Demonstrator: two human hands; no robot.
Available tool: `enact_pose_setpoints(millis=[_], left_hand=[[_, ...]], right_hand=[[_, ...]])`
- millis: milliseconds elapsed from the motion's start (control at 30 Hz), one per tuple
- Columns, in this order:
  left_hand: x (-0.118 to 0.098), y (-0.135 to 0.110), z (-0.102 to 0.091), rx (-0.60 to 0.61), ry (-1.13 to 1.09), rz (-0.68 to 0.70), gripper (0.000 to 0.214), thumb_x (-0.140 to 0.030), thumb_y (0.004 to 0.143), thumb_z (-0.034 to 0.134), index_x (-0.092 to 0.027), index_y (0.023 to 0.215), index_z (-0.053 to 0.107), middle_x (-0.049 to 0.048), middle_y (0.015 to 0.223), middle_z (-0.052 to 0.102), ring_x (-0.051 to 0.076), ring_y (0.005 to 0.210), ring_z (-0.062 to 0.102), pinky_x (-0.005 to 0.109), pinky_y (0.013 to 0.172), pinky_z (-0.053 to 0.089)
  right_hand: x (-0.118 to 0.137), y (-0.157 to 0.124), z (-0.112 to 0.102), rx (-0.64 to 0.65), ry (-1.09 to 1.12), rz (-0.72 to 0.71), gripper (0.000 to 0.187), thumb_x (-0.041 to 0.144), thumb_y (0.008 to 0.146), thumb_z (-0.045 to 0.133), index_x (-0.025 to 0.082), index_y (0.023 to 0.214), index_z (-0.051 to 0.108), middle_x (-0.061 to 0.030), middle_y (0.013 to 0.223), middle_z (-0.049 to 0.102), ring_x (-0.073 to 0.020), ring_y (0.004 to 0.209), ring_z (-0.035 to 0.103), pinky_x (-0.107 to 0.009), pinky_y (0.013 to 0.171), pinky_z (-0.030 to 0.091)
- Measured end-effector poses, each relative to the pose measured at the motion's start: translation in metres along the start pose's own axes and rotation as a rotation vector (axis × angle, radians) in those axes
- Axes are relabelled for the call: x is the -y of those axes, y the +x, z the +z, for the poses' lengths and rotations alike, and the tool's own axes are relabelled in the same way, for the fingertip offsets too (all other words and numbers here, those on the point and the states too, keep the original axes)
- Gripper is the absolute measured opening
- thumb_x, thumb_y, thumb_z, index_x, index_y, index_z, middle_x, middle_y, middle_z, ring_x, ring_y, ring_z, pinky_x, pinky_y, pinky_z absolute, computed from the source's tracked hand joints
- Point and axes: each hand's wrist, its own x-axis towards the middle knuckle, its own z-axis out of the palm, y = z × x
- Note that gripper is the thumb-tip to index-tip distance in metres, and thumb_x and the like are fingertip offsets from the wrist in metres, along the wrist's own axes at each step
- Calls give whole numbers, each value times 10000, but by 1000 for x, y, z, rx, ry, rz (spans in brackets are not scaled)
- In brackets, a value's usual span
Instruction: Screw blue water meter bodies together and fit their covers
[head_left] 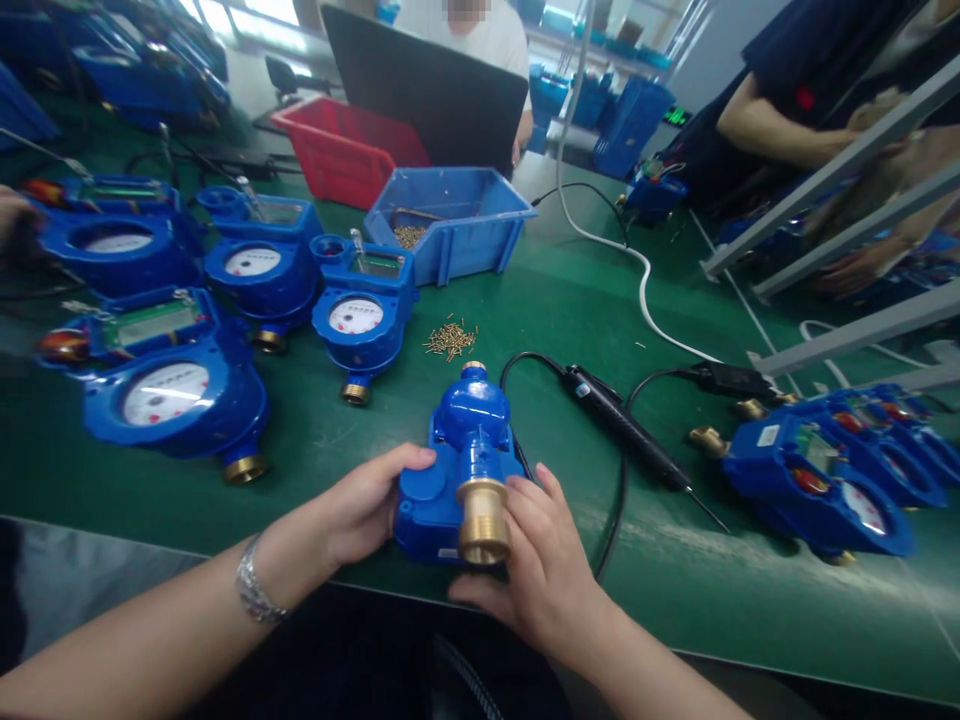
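Between my hands is a blue water meter (472, 425), its brass threaded end pointing toward me and its dial face out of sight. My left hand (367, 505) grips the left side of its housing, thumb on top. With fingers around the brass fitting and right side, my right hand (536, 560) holds it too. Beyond the meter lies a small heap of brass screws (451, 340). A black electric screwdriver (626, 425) rests to the right, its bit toward me. Several other water meters (360, 315) stand at the left, dials facing up.
A blue bin (469, 225) with small brass parts and a red bin (337, 150) stand at the back. More meters (821, 480) sit at the right beside grey metal bars (847, 330). A white cable (645, 280) crosses the green table. Co-workers are across and at the right.
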Motion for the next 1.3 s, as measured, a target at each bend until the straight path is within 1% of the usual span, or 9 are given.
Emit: enact_pose_setpoints(millis=[67, 133, 200, 300, 533, 867, 1133, 1200, 1300], left_hand=[[2, 2, -4, 36, 40, 20, 205, -226, 734, 577, -75, 851, 652, 104, 806, 709, 190, 685, 641, 282, 680, 506], [4, 3, -5, 100, 83, 40, 271, -257, 697, 625, -73, 894, 653, 109, 839, 707, 194, 700, 638, 277, 665, 500], [5, 3, -6, 159, 102, 66, 301, -280, 672, 657, -85, 901, 658, 105, 847, 706, 194, 713, 636, 272, 663, 492], [6, 3, -4, 168, 94, 94, 243, -276, 643, 692, -111, 819, 672, 71, 753, 702, 181, 673, 625, 266, 647, 480], [9, 2, 0, 144, 83, 171, 225, -273, 611, 729, -122, 766, 667, 34, 659, 670, 156, 624, 589, 249, 624, 451], [6, 0, 0, 225, 149, 144, 359, -311, 638, 742, -118, 926, 647, 79, 805, 697, 177, 739, 620, 254, 691, 460], [0, -4, -3, 205, 176, 146, 366, -298, 706, 684, -130, 1023, 619, 85, 902, 694, 210, 831, 626, 277, 750, 451], [-5, -5, -6, 178, 184, 160, 348, -268, 691, 682, -133, 1008, 628, 74, 878, 698, 211, 813, 624, 280, 737, 453], [-10, -7, -13, 141, 181, 181, 324, -285, 659, 699, -131, 940, 649, 72, 855, 700, 213, 786, 622, 286, 729, 455]], right_hand=[[-3, 4, -17, 84, 167, 54, 384, 462, 857, 477, 104, 984, 533, -100, 870, 627, -214, 898, 596, -490, 952, 435], [-11, 12, -32, 72, 232, 112, 138, 236, 884, 464, 149, 966, 533, -57, 826, 630, -145, 806, 610, -379, 896, 489], [-20, 23, -38, 78, 151, 91, 220, 80, 852, 442, 182, 1026, 531, -81, 944, 625, -150, 876, 601, -327, 817, 515], [-29, 41, -32, 235, 20, -95, 235, 170, 875, 466, 226, 1087, 549, -110, 1160, 567, -245, 1055, 542, -370, 767, 519], [-24, 62, -19, 358, -105, -328, 210, 142, 877, 384, 148, 810, 583, -89, 875, 660, -206, 772, 593, -325, 598, 469], [-25, 69, -30, 361, -135, -257, 172, 158, 849, 424, 155, 804, 590, -93, 835, 652, -218, 776, 581, -315, 589, 474], [-8, 82, -15, 418, -110, -135, 58, 182, 814, 509, 168, 796, 563, -75, 753, 597, -218, 688, 527, -318, 516, 451], [-8, 92, -17, 486, -45, -80, 24, 170, 795, 538, 168, 794, 562, -68, 760, 587, -217, 711, 526, -312, 516, 454], [-29, 112, -22, 637, 295, -17, 241, 44, 752, 542, 172, 953, 576, -49, 960, 607, -174, 886, 550, -284, 700, 501]])
